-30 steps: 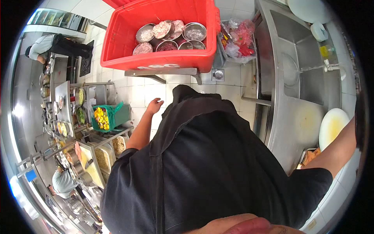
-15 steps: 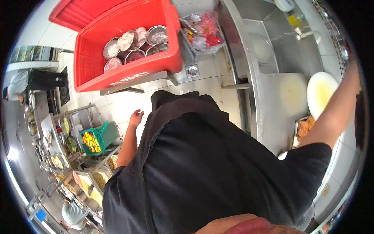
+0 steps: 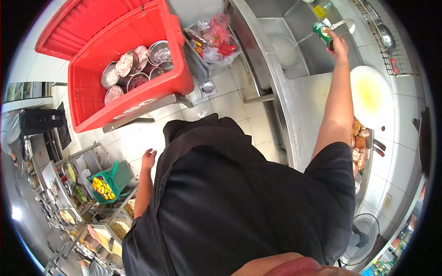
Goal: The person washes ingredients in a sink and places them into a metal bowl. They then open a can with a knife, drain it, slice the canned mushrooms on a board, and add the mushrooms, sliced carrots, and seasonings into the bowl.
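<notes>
My right hand (image 3: 339, 46) is wrapped round a green can (image 3: 323, 33), held over the far end of the metal sink (image 3: 299, 50), close to the white tap (image 3: 345, 24). On the left side, my left hand (image 3: 148, 158) hangs low over the tiled floor with its fingers apart and holds nothing. Below my right forearm lies the steel counter (image 3: 313, 106). A white oval board (image 3: 370, 96) with a yellow stain leans against the wall just right of that forearm.
A red cooler (image 3: 133, 103) holds metal bowls of meat. Beside it is a bin (image 3: 214, 50) of plastic bags. Further items are a green-lined bin (image 3: 115, 179), a fan (image 3: 363, 234), a meat tray (image 3: 360, 147), a wire rack (image 3: 380, 41) and co-workers at the left.
My right arm has swung from the far right edge to the sink, and its hand now shows with a green can. The view has turned, shifting the cooler leftward.
</notes>
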`<state>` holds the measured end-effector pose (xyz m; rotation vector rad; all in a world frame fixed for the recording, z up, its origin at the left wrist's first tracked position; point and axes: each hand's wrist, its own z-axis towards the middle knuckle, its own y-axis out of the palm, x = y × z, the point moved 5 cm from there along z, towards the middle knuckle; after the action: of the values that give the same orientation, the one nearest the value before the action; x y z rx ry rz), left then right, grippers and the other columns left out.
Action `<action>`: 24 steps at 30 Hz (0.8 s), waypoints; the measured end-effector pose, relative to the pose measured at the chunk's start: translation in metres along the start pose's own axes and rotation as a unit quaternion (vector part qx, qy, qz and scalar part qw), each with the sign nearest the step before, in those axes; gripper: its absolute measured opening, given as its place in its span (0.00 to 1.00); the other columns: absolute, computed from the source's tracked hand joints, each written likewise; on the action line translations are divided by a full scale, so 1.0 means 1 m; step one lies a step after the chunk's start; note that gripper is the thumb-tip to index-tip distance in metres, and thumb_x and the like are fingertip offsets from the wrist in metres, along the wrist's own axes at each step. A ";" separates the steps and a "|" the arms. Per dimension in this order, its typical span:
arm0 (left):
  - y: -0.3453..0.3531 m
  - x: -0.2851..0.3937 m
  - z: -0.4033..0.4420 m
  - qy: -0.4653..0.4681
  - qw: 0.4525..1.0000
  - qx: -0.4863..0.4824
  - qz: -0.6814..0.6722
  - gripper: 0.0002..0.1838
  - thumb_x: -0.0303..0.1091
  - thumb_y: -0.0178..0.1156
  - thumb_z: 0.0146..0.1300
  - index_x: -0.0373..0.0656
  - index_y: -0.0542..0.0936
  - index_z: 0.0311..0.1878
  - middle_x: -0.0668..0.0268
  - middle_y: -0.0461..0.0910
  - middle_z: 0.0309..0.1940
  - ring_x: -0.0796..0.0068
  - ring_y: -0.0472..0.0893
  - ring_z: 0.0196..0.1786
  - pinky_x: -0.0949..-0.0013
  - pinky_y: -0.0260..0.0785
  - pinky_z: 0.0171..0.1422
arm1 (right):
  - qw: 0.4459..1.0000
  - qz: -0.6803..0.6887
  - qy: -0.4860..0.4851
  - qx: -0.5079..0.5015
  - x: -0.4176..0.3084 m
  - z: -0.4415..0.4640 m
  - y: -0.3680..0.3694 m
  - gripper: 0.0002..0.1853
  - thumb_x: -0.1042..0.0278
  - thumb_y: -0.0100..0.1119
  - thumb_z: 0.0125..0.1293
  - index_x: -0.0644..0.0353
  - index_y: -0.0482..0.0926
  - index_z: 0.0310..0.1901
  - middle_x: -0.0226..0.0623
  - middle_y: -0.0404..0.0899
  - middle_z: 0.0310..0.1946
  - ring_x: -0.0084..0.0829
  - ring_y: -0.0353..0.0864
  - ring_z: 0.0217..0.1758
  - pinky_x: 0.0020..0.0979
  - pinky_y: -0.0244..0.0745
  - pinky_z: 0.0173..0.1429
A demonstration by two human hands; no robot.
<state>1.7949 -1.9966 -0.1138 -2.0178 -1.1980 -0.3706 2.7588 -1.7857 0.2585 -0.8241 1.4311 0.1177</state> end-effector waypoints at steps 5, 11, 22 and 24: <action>0.003 -0.014 0.003 0.024 1.000 0.014 -0.010 0.28 0.44 0.64 0.67 0.33 0.75 0.64 0.50 0.84 0.47 0.64 0.83 0.49 0.65 0.73 0.56 | 0.999 0.022 -0.002 0.034 0.015 -0.008 0.005 0.45 0.50 0.81 0.46 0.69 0.72 0.61 0.46 0.77 0.51 0.34 0.79 0.46 0.37 0.81 0.37; 0.013 -0.009 -0.007 0.002 0.998 0.008 0.070 0.31 0.47 0.63 0.65 0.33 0.75 0.64 0.45 0.84 0.49 0.58 0.84 0.54 0.62 0.73 0.60 | 0.999 0.013 -0.006 0.050 0.040 -0.022 0.016 0.52 0.50 0.81 0.47 0.74 0.65 0.67 0.48 0.76 0.50 0.35 0.80 0.44 0.38 0.82 0.42; 0.001 0.023 -0.090 0.004 0.995 0.103 -0.002 0.33 0.49 0.66 0.63 0.37 0.76 0.65 0.47 0.83 0.51 0.55 0.83 0.55 0.60 0.74 0.61 | 0.915 0.329 -0.200 -0.122 0.006 -0.105 0.081 0.23 0.58 0.62 0.66 0.66 0.79 0.57 0.47 0.78 0.52 0.41 0.81 0.45 0.40 0.83 0.46; 0.000 0.026 -0.101 0.046 0.991 0.128 -0.012 0.33 0.49 0.67 0.62 0.36 0.76 0.64 0.47 0.82 0.53 0.55 0.84 0.53 0.60 0.75 0.59 | 0.855 0.450 -0.154 -0.209 -0.017 -0.168 0.113 0.28 0.59 0.62 0.67 0.62 0.72 0.65 0.50 0.76 0.61 0.43 0.80 0.52 0.43 0.82 0.48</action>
<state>1.8202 -2.0538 -0.0301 -1.7489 -1.1509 -0.3007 2.5563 -1.7916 0.2389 -0.3761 1.3907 1.2606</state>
